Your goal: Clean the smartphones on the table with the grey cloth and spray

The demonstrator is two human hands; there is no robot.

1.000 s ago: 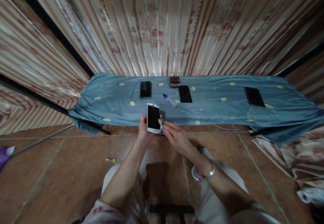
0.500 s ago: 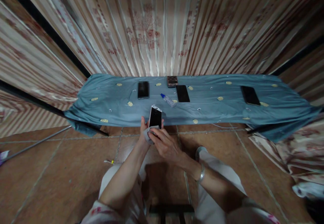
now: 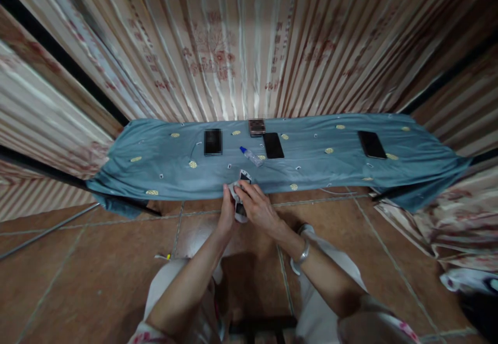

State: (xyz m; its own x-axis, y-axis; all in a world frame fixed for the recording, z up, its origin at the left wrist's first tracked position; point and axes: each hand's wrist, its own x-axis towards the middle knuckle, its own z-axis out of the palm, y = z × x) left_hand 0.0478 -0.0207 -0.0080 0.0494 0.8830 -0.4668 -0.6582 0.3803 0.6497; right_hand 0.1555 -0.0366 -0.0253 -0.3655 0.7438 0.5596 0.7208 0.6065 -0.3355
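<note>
A white-framed smartphone with a dark screen is tilted in front of the cloth-covered table's near edge. My left hand is closed around its left side. My right hand pinches a grey cloth and presses it on the screen near the middle, covering part of the phone. Just beyond my hands, a clear bottle with a blue cap lies on its side on the table. Beside it rests a black phone.
The table has a blue-green cloth over it. Another dark device lies on the left, a small box at the back, and a black tablet-like device on the right. Dark poles and a striped curtain surround the table.
My right hand with the grey cloth has moved up from the phone's lower end to its middle, so the lower screen now shows. The view has shifted slightly right.
</note>
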